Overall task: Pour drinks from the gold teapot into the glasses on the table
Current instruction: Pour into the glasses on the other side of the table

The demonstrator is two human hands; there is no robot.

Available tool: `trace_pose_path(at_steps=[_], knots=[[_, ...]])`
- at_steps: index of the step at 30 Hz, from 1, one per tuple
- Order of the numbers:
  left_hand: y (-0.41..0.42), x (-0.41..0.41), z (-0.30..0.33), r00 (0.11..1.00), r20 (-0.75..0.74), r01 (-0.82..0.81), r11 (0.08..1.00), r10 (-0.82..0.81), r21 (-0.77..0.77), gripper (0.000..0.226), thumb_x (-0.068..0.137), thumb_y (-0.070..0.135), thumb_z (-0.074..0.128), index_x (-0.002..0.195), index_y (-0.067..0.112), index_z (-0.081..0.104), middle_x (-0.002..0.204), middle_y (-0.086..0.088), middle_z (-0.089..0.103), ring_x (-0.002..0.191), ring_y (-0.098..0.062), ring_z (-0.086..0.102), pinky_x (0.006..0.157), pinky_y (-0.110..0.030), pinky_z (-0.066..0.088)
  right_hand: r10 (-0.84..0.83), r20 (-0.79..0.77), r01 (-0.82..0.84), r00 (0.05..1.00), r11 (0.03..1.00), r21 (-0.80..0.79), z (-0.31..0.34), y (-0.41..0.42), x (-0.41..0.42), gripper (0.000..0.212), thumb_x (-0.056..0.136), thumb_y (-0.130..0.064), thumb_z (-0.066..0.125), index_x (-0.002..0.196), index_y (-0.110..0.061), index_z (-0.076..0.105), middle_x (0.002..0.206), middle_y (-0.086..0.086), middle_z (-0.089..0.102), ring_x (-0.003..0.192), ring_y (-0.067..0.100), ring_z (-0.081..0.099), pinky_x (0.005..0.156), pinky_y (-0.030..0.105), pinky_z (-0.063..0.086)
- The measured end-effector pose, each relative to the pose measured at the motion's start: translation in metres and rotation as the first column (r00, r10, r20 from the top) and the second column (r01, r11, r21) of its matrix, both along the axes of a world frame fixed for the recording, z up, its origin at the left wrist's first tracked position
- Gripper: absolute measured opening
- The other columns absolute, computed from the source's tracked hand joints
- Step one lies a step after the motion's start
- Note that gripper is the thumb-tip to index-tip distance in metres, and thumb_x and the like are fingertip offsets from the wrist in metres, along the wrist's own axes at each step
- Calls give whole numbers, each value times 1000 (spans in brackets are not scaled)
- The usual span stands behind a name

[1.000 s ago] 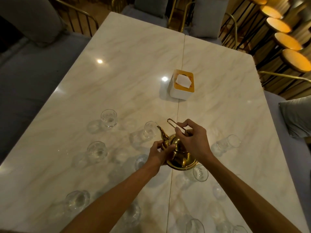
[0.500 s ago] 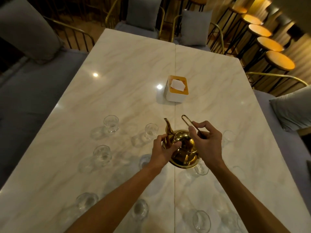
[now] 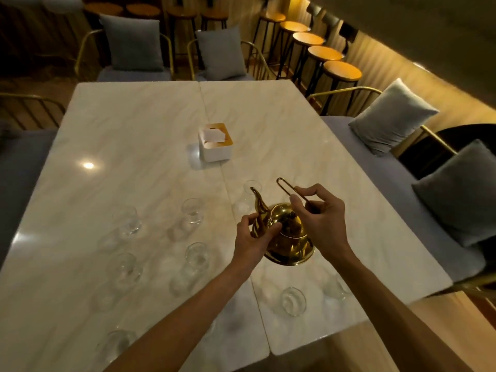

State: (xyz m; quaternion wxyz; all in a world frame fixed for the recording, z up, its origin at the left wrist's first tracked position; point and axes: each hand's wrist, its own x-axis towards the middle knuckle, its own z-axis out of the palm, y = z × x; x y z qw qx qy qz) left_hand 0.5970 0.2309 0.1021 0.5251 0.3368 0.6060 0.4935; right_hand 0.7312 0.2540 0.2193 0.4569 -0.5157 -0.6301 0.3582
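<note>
The gold teapot (image 3: 288,238) is held above the marble table (image 3: 134,162), right of the seam, its spout pointing up and away. My right hand (image 3: 319,221) grips its thin wire handle. My left hand (image 3: 253,236) pinches the pot at the base of the spout, next to the lid. Several clear glasses stand around it: one just beyond the spout (image 3: 251,187), two to the left (image 3: 192,210) (image 3: 130,221), two nearer rows (image 3: 197,255) (image 3: 126,267), and one near the front edge (image 3: 292,302). Whether they hold liquid is unclear.
A white tissue box with an orange top (image 3: 215,140) sits mid-table by the seam. Grey cushioned benches and pillows (image 3: 391,116) flank the table; chairs stand at the far end, and a row of stools (image 3: 324,53) lines the back right.
The view has swung right and tilted up, showing more of the room. Both hands stay on the teapot, which has risen a little and stands more upright, spout up.
</note>
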Motion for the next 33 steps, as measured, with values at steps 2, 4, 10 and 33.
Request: trace_pose_path(at_steps=[2, 4, 10, 33], knots=[[-11, 20, 3, 999, -2, 45, 999, -45, 5, 70, 71, 58, 80, 129, 33, 50, 138, 6, 48, 125, -18, 50, 105, -40, 49, -32, -4, 32, 999, 999, 0, 3, -15, 21, 10, 92, -14, 72, 99, -9, 67, 83, -7, 70, 56, 2, 65, 56, 12, 50], [-22, 39, 5, 997, -14, 78, 997, -78, 11, 70, 72, 59, 79, 130, 34, 49, 139, 6, 48, 127, -19, 50, 105, -42, 49, -65, -6, 65, 998, 998, -6, 5, -31, 39, 10, 92, -14, 72, 99, -8, 68, 80, -7, 69, 57, 3, 66, 56, 12, 50], [-69, 96, 6, 986, 87, 147, 989, -145, -19, 83, 56, 75, 78, 127, 45, 47, 140, 6, 48, 127, -22, 53, 99, -48, 54, -171, 2, 171, 985, 985, -29, -1, -82, 92, 8, 91, -19, 74, 97, -21, 68, 90, -7, 76, 69, 11, 74, 63, 17, 57], [-188, 133, -48, 924, 200, 373, 881, -326, -289, 80, 61, 56, 81, 130, 38, 44, 137, -2, 50, 110, -24, 64, 90, -52, 58, -274, 44, 277, 961, 936, -216, -73, -214, 136, 15, 95, -15, 68, 109, -11, 66, 61, -11, 68, 56, 7, 68, 57, 20, 55]])
